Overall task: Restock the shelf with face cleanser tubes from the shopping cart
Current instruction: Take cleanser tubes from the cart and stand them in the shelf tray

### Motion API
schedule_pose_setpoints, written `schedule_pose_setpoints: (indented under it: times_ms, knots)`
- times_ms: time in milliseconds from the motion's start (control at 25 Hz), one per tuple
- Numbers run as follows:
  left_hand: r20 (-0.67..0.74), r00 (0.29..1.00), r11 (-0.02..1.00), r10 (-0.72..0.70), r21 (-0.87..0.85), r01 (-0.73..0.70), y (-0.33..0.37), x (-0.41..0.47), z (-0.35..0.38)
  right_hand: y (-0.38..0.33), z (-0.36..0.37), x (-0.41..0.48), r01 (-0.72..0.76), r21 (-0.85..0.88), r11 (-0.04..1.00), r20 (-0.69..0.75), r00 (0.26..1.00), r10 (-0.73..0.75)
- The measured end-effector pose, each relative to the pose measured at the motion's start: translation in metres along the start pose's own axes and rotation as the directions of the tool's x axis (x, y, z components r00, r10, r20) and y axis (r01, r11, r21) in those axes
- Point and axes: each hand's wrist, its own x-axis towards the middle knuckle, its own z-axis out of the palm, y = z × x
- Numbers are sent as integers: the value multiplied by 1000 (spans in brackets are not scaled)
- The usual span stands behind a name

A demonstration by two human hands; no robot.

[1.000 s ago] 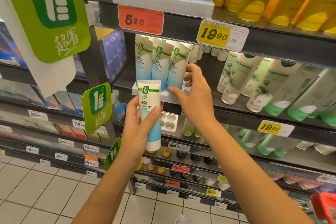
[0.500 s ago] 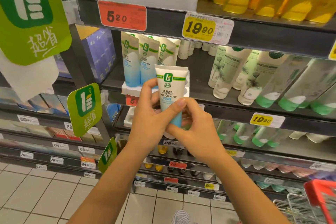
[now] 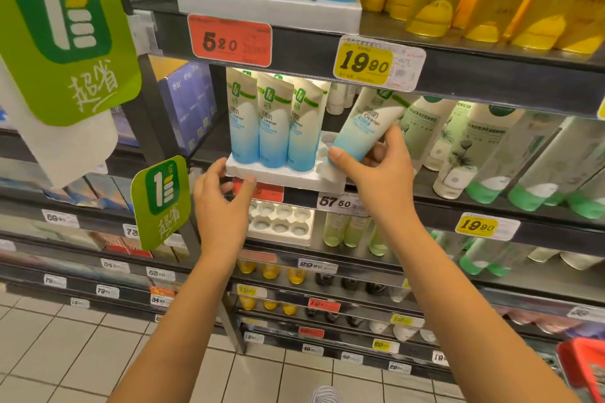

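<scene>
The face cleanser tube (image 3: 366, 126) has passed to the right hand (image 3: 376, 170), now tilted over the tray's (image 3: 288, 178) right edge; the left hand (image 3: 222, 203) has moved to its front-left corner.

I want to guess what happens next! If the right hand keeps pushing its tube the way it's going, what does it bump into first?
Probably the white foam tray. The right hand holds the face cleanser tube tilted, bottom end just over an empty slot beside the three standing tubes. Depth is hard to judge.
</scene>
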Motion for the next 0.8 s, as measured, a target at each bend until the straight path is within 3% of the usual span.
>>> schedule_pose_setpoints:
  times_ms: [400, 800]
  knots:
    - [-15, 998, 998, 61, -1, -61, -7, 12, -1, 22, 30, 68, -69, -215, 974, -148, 988, 37]
    - [4, 996, 996, 83, 8, -84, -8, 14, -4, 46, 33, 82, -76, -362, 929, -39, 997, 67]
